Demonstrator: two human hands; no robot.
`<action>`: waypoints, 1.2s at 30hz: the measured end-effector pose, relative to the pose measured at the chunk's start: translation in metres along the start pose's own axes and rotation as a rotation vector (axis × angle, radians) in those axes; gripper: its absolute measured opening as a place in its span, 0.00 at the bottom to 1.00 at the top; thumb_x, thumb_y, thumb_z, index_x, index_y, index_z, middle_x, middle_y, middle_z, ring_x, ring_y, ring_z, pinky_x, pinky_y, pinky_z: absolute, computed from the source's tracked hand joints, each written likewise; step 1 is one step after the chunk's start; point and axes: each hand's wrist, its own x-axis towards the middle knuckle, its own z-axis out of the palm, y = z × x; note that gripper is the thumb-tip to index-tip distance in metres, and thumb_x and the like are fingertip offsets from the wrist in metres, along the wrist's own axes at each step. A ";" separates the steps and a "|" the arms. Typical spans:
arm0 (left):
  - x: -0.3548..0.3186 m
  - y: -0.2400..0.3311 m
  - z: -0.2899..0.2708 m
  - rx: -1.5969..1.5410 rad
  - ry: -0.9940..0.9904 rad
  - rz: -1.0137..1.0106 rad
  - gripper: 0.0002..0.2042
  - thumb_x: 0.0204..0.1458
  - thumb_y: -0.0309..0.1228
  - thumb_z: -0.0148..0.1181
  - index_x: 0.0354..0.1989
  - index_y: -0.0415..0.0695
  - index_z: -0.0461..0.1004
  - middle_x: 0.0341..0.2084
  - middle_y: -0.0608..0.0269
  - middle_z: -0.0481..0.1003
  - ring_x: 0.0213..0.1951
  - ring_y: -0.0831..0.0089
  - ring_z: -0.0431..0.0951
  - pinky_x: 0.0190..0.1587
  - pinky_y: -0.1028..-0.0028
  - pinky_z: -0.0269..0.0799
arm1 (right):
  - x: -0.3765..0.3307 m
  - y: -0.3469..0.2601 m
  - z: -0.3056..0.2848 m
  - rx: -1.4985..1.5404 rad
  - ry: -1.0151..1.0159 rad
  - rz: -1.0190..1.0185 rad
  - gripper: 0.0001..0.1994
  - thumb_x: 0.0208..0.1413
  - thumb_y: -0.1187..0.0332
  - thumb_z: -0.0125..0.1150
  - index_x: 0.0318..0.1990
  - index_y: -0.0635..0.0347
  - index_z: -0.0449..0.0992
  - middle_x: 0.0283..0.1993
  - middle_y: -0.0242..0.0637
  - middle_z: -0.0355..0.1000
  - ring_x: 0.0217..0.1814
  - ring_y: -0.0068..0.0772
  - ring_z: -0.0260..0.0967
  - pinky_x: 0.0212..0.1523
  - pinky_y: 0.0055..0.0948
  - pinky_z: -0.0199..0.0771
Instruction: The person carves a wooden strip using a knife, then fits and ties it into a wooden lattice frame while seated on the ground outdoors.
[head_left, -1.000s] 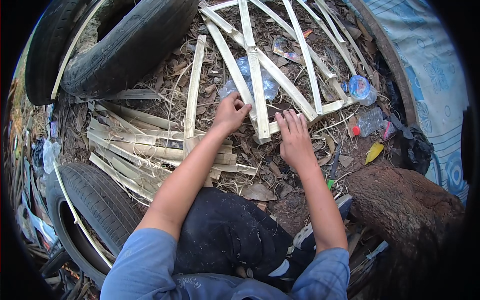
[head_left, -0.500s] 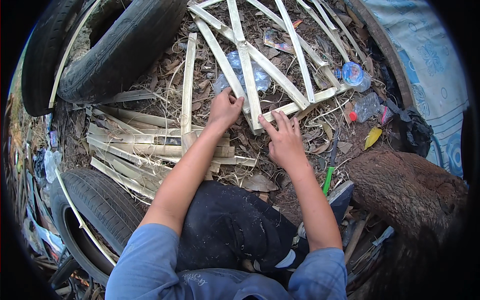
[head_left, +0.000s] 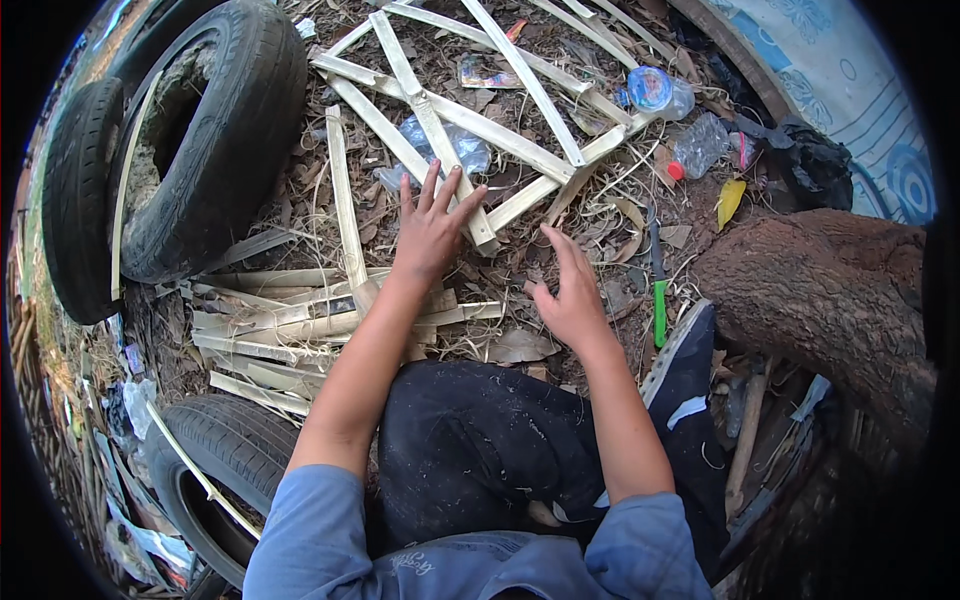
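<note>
A lattice of pale split bamboo strips [head_left: 500,143] lies crossed on the leafy ground in front of me. My left hand [head_left: 432,225] is open with fingers spread, over the lattice's near corner; whether the fingertips touch the strips I cannot tell. My right hand [head_left: 572,300] is open just right of that corner, thumb and fingers apart, holding nothing. A separate bamboo strip [head_left: 345,195] lies lengthwise left of my left hand. To the right of my right hand rests a knife with a green handle [head_left: 660,312].
A pile of bamboo slats [head_left: 285,327] lies at left, between old tyres [head_left: 245,130] and another tyre [head_left: 225,440]. Plastic bottles [head_left: 700,148], a black plastic bag [head_left: 815,165] and a thick tree trunk [head_left: 810,285] are at right. A blue patterned sheet [head_left: 850,90] spreads beyond.
Both hands have come off the lattice's near corner where they were pressing. My left fingers have spread out, and my right hand has drawn back toward me. The view has shifted somewhat.
</note>
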 end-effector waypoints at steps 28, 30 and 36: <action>0.064 0.060 0.040 0.194 -0.069 0.479 0.29 0.44 0.36 0.63 0.59 0.53 0.65 0.50 0.62 0.69 0.63 0.62 0.63 0.68 0.48 0.48 | -0.208 0.030 -0.031 0.419 0.142 0.503 0.35 0.49 0.77 0.62 0.67 0.60 0.55 0.60 0.53 0.65 0.64 0.49 0.63 0.64 0.41 0.61; 0.066 0.059 0.041 0.207 -0.128 0.503 0.26 0.44 0.36 0.63 0.56 0.53 0.67 0.48 0.61 0.69 0.62 0.60 0.63 0.68 0.47 0.47 | -0.211 0.033 -0.030 0.426 0.130 0.518 0.35 0.50 0.76 0.62 0.67 0.60 0.55 0.60 0.53 0.65 0.64 0.49 0.63 0.64 0.40 0.61; 0.074 0.057 0.033 0.129 -0.161 0.647 0.13 0.49 0.36 0.56 0.42 0.45 0.67 0.39 0.58 0.70 0.52 0.60 0.68 0.67 0.54 0.52 | -0.210 0.030 -0.035 0.404 0.117 0.509 0.36 0.50 0.77 0.61 0.68 0.59 0.54 0.61 0.50 0.65 0.63 0.44 0.64 0.62 0.39 0.61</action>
